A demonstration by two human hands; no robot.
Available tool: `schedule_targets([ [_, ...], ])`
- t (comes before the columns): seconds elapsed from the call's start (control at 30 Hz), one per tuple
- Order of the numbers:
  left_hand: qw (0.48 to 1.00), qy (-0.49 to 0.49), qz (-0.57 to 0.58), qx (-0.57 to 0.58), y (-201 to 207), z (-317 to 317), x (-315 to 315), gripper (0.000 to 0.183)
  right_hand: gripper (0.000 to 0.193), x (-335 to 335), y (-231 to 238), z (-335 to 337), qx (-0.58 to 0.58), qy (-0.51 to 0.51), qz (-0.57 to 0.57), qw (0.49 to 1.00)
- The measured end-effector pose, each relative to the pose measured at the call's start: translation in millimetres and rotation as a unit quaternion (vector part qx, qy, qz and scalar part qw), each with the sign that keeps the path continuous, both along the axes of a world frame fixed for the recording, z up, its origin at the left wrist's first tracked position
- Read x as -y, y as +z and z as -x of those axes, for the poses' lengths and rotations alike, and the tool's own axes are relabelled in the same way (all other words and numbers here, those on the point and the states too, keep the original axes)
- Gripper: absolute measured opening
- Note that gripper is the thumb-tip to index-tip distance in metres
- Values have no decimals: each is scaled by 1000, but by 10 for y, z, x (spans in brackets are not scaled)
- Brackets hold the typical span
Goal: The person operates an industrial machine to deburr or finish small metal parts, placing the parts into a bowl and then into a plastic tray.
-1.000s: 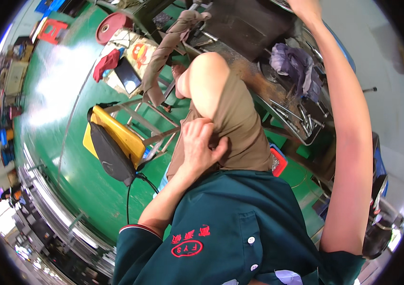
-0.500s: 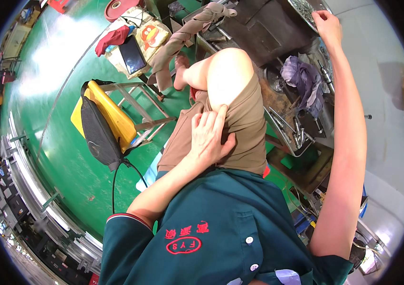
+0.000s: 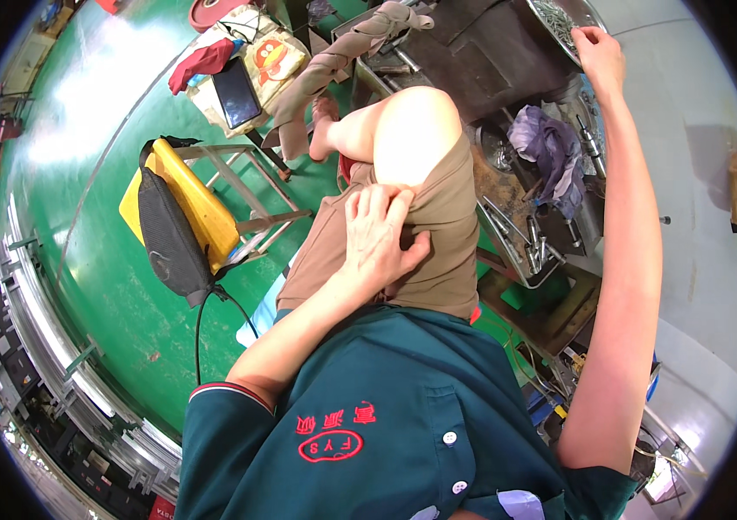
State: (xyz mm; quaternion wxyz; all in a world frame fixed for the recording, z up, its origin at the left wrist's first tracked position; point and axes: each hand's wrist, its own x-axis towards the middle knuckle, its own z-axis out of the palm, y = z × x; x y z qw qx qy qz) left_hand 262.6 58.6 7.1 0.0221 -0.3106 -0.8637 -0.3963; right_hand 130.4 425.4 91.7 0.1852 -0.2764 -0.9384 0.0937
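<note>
Head view: a metal tray of small silvery pieces sits at the desk's right edge; a nearer tray holds metal rods. Red lettering marks the green shirt. The right hand bends in at the first tray, fingertips pinched, grip unclear; the left hand, loosely curled, rests on brown shorts.

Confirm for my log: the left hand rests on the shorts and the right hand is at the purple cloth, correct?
No: the head view shows the right hand at the tray of small metal pieces. The left hand rests on the shorts.
</note>
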Motion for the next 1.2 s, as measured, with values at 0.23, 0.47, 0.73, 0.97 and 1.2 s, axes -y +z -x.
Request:
schedule_targets([
  [0.23, 999, 35, -18, 24, -59, 335, -55, 68, 32, 36, 1, -2, -2, 2, 9, 1000],
  [0.47, 998, 16, -60, 14, -132, 407, -135, 73, 32, -31, -50, -3, -13, 9, 18, 1000],
  [0.73, 996, -80, -26, -15, -99, 24, 34, 55, 21, 483, 209, -95, -84, -21, 32, 996],
  [0.97, 998, 2, -56, -15, -73, 280, -102, 58, 18, 590, 312, -104, -3, -18, 20, 1000],
  [1.2, 995, 39, -77, -48, -75, 540, -241, 63, 28, 52, 14, 100, 147, 53, 12, 988],
])
